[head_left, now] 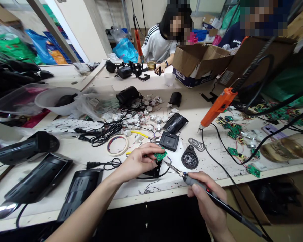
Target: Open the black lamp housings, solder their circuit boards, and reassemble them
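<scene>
My left hand (142, 161) pinches a small green circuit board (160, 155) above the white bench. Wires run from the board toward a black housing part (153, 172) just under it. In my right hand (207, 195) is a soldering iron (192, 180), its tip pointing left, close to the board; whether they touch I cannot tell. A small red light glows on its handle. A round black holder with metal wool (190, 160) lies right of the board, a coiled spring (197, 144) behind it. Behind the board sits a black rectangular case (169, 140).
An orange electric screwdriver (218, 107) hangs at right above several loose circuit boards (233, 129). Black housings (39, 176) lie at left, near a tape roll (117, 145) and black cables (111, 129). Small motors cover the middle. Across the bench, a person (159, 42) sits beside a cardboard box (202, 64).
</scene>
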Demonstrator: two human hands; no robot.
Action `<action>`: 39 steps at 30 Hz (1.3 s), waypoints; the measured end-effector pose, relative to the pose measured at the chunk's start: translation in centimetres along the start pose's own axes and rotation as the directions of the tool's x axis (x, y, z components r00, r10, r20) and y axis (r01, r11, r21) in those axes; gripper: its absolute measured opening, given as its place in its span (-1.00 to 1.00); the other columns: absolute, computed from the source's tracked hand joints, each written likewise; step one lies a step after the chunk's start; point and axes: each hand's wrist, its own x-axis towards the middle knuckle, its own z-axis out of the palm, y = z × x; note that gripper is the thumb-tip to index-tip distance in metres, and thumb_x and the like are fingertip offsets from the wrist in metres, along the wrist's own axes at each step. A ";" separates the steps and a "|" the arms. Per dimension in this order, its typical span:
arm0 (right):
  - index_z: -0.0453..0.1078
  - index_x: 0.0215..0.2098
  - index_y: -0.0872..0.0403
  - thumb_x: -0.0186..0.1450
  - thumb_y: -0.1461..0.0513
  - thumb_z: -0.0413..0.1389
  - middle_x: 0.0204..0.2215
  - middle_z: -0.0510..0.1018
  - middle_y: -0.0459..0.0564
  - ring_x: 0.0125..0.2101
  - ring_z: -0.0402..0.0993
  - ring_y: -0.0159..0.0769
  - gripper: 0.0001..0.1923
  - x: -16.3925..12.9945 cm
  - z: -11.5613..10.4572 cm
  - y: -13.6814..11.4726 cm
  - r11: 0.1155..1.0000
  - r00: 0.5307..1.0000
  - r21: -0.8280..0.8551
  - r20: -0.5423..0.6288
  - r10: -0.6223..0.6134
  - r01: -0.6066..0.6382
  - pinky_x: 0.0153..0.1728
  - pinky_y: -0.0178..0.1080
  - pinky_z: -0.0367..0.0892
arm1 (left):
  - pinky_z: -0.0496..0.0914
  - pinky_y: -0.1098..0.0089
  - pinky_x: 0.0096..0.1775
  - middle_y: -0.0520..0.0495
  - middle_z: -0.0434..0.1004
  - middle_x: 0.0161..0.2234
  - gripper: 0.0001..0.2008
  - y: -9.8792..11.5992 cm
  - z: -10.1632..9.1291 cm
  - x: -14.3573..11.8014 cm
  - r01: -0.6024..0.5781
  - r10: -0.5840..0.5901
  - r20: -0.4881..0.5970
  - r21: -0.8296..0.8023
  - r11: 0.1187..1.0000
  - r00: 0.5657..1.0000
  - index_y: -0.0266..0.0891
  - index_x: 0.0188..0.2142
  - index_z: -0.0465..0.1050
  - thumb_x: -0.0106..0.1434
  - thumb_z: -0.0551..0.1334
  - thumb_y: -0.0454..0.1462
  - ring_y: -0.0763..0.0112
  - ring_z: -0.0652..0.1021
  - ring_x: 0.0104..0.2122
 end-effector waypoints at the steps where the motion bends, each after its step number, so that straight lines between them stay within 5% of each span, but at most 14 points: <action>1: 0.55 -0.10 -0.05 0.33 0.20 0.17 -0.47 0.53 -0.10 -0.57 0.45 -0.37 -0.81 -0.2 -0.1 0.1 1.000 1.000 0.019 -0.012 0.023 -0.022 -0.54 -0.33 0.38 | 0.42 0.46 -0.25 -0.11 0.40 0.01 -0.59 0.0 0.0 0.0 0.004 -0.004 0.001 0.001 1.000 1.000 -0.15 -0.07 0.60 0.04 0.30 -0.38 0.47 0.41 -0.27; 8: 0.58 -0.16 0.05 0.29 0.12 0.23 -0.63 0.50 -0.12 -0.61 0.45 -0.36 -0.78 -0.1 1.4 0.4 0.960 0.974 0.166 0.001 0.228 -0.225 -0.52 -0.32 0.41 | 0.43 0.45 -0.26 -0.11 0.40 0.00 -0.58 -0.2 0.0 0.1 0.029 -0.029 0.001 -0.023 0.999 1.000 -0.18 -0.08 0.60 0.02 0.31 -0.36 0.47 0.41 -0.28; 14: 0.58 -0.30 0.08 0.09 -0.04 0.35 -0.69 0.45 -0.13 -0.71 0.33 -0.42 -0.61 1.3 2.8 0.1 0.745 0.831 0.479 -0.055 0.554 -0.465 -0.70 -0.38 0.30 | 0.43 0.46 -0.27 -0.13 0.40 0.02 -0.53 -0.4 0.0 0.2 0.087 -0.091 -0.041 -0.092 0.992 0.995 -0.21 -0.07 0.60 -0.05 0.35 -0.34 0.48 0.42 -0.28; 17: 0.59 -0.32 0.10 -0.01 -0.05 0.39 -0.70 0.42 -0.14 -0.72 0.29 -0.45 -0.56 1.6 2.6 -0.2 0.675 0.772 0.540 -0.070 0.632 -0.503 -0.73 -0.40 0.26 | 0.43 0.45 -0.28 -0.14 0.41 0.02 -0.52 -0.5 0.0 0.2 0.107 -0.113 -0.056 -0.100 0.989 0.992 -0.22 -0.08 0.60 -0.08 0.36 -0.33 0.47 0.42 -0.28; 20: 0.58 -0.31 0.10 -0.01 -0.05 0.38 -0.70 0.41 -0.14 -0.73 0.27 -0.44 -0.55 1.3 1.7 0.0 0.682 0.763 0.537 -0.103 0.638 -0.497 -0.75 -0.40 0.24 | 0.44 0.44 -0.28 -0.14 0.41 0.02 -0.51 -0.4 0.0 0.2 0.119 -0.125 -0.056 -0.102 0.988 0.991 -0.22 -0.07 0.60 -0.08 0.37 -0.32 0.46 0.43 -0.27; 23: 0.57 -0.26 0.09 0.15 -0.02 0.30 -0.67 0.44 -0.12 -0.67 0.34 -0.37 -0.63 0.5 -0.5 0.7 0.847 0.839 0.356 -0.234 0.491 -0.396 -0.67 -0.34 0.31 | 0.44 0.47 -0.28 -0.13 0.41 0.01 -0.53 -0.3 0.1 0.1 0.118 -0.125 -0.065 -0.095 0.988 0.990 -0.20 -0.08 0.61 -0.07 0.37 -0.31 0.48 0.43 -0.28; 26: 0.57 -0.16 0.04 0.27 0.11 0.24 -0.50 0.54 -0.04 -0.48 0.48 -0.28 -0.77 0.0 -3.5 1.3 0.973 0.938 -0.158 -0.330 0.108 -0.167 -0.43 -0.26 0.43 | 0.44 0.47 -0.28 -0.12 0.39 0.03 -0.55 -0.2 0.1 0.1 0.117 -0.124 -0.087 -0.084 0.990 0.988 -0.17 -0.09 0.61 -0.05 0.39 -0.30 0.49 0.43 -0.29; 28: 0.56 -0.09 0.02 0.30 0.21 0.22 -0.34 0.55 0.01 -0.36 0.51 -0.26 -0.78 -0.2 -5.1 1.6 0.884 0.966 -0.466 -0.220 -0.138 0.020 -0.33 -0.25 0.44 | 0.45 0.46 -0.27 -0.12 0.39 0.04 -0.55 -0.2 0.0 0.0 0.117 -0.123 -0.093 -0.072 0.991 0.988 -0.16 -0.09 0.61 -0.05 0.40 -0.28 0.48 0.43 -0.29; 31: 0.50 0.03 0.02 0.34 0.35 0.14 -0.33 0.47 0.01 -0.35 0.47 -0.30 -0.69 0.0 -6.6 2.0 0.718 0.944 -0.627 0.089 -0.319 0.302 -0.36 -0.30 0.42 | 0.47 0.44 -0.26 -0.12 0.40 0.04 -0.56 -0.3 0.0 0.1 0.113 -0.118 -0.091 -0.062 0.992 0.989 -0.13 -0.09 0.62 -0.04 0.43 -0.26 0.44 0.45 -0.27; 34: 0.45 0.09 0.05 0.34 0.43 0.10 -0.38 0.40 -0.02 -0.39 0.40 -0.33 -0.61 0.1 -7.3 2.3 0.614 0.880 -0.631 0.339 -0.332 0.474 -0.38 -0.32 0.40 | 0.48 0.42 -0.25 -0.12 0.40 0.06 -0.55 -0.4 -0.1 0.1 0.123 -0.126 -0.092 -0.047 0.991 0.988 -0.11 -0.09 0.62 -0.05 0.45 -0.22 0.43 0.46 -0.28; 39: 0.38 0.15 0.08 0.33 0.46 0.06 -0.36 0.39 0.01 -0.37 0.37 -0.29 -0.55 -0.3 -8.0 2.4 0.505 0.841 -0.673 0.438 -0.317 0.541 -0.38 -0.27 0.39 | 0.50 0.38 -0.25 -0.13 0.40 0.06 -0.53 -0.1 0.0 0.1 0.145 -0.144 -0.112 -0.004 0.989 0.983 -0.11 -0.08 0.62 -0.05 0.46 -0.16 0.40 0.47 -0.29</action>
